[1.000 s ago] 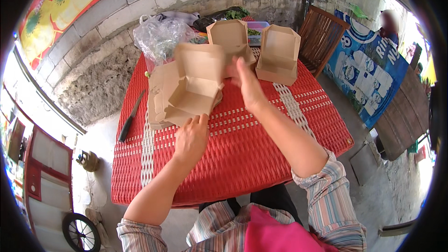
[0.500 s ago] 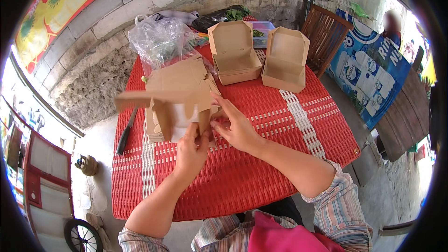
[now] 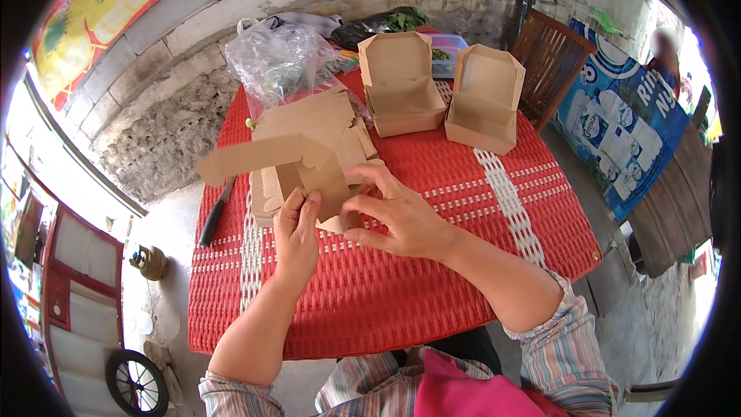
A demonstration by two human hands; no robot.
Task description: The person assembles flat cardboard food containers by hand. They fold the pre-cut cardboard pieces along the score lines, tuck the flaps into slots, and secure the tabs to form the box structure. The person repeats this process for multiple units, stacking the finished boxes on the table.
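A brown cardboard box (image 3: 330, 184), partly folded, lies over a stack of flat cardboard blanks (image 3: 301, 120) on the left of the table. Its long lid flap sticks out to the left. My left hand (image 3: 297, 233) pinches the box's near edge between thumb and fingers. At the box's right side, my right hand (image 3: 405, 220) has its fingers bent around a side flap. Beyond them stand two folded boxes with raised lids: one box (image 3: 405, 112) on what looks like another box, and a second box (image 3: 480, 130) to its right.
The red and white woven table (image 3: 432, 286) carries a dark-handled knife (image 3: 216, 216) left of the stack. A clear plastic bag (image 3: 279, 58), a black bag with green leaves (image 3: 405, 19) and a clear tub (image 3: 446, 54) sit at the back. A wooden chair (image 3: 552, 62) stands at the far right.
My left hand has shifted slightly left along the box's near edge. The lid flap has tilted, and the white inside now hardly shows. The whole view has swung slightly.
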